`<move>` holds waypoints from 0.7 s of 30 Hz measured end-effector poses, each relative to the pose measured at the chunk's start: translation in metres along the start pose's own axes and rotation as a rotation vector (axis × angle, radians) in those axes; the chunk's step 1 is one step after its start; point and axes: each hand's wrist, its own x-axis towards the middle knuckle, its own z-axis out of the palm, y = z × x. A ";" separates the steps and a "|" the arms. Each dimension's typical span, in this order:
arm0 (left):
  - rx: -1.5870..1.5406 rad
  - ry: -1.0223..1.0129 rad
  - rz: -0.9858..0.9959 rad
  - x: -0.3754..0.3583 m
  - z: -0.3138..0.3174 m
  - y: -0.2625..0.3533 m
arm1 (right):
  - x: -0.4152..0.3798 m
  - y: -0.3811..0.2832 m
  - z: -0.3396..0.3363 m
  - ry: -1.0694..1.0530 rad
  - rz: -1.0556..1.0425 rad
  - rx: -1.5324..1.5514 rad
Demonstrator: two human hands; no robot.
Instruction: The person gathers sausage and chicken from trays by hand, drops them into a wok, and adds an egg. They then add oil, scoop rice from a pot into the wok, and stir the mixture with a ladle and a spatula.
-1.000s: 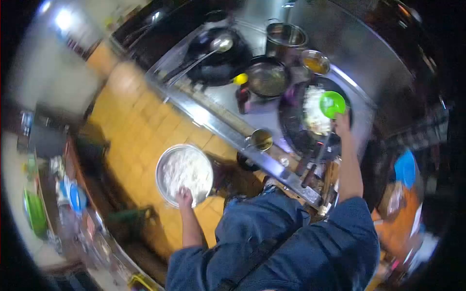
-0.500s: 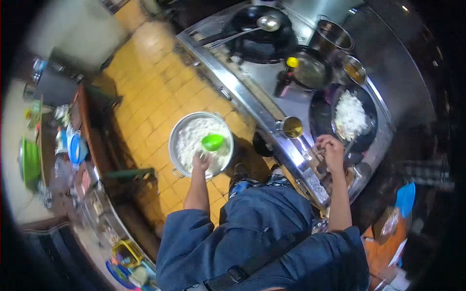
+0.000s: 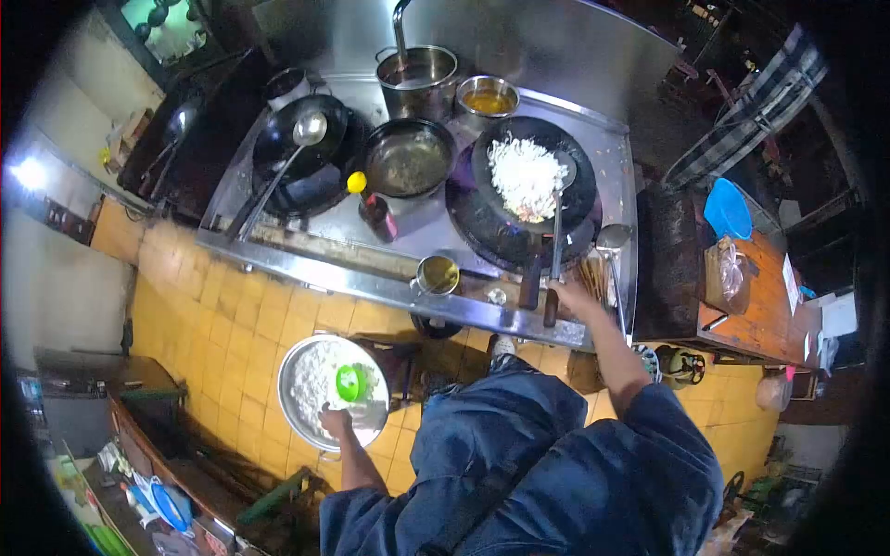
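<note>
My left hand [image 3: 337, 424] is low over a large metal pot [image 3: 286, 408] of white rice [image 3: 315, 371], its fingers too small and blurred to read. Just beyond it, a green bowl [image 3: 350, 383] with some rice inside sits on the rice. My right hand [image 3: 573, 300] is closed around the brown handle of a wok ladle [image 3: 557, 232]. The ladle's head rests at the right side of more rice [image 3: 527, 181] heaped in a black wok [image 3: 496, 139]. Beside the ladle, the wok's handle [image 3: 531, 280] points towards me.
On the steel stove [image 3: 324, 241] stand another wok [image 3: 324, 185] with a ladle [image 3: 311, 130], a black pan [image 3: 411, 157], a dark bottle [image 3: 375, 218] with yellow cap, a tall pot [image 3: 417, 79], a bowl of orange-yellow liquid [image 3: 489, 96] and a cup [image 3: 437, 275] at the front edge.
My view has swung towards the stove. My right hand, earlier raised beside the wok, now grips the ladle handle. My left hand stays at the rice pot beside the green bowl.
</note>
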 end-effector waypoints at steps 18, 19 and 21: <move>0.140 0.046 -0.220 0.002 -0.068 0.051 | -0.002 0.029 -0.086 -0.107 0.182 0.521; -0.225 0.084 -0.376 -0.002 -0.074 0.063 | 0.001 0.003 -0.113 -0.310 0.429 0.753; -0.972 0.173 -0.667 -0.008 -0.081 0.086 | -0.013 -0.046 -0.162 -0.043 0.109 0.822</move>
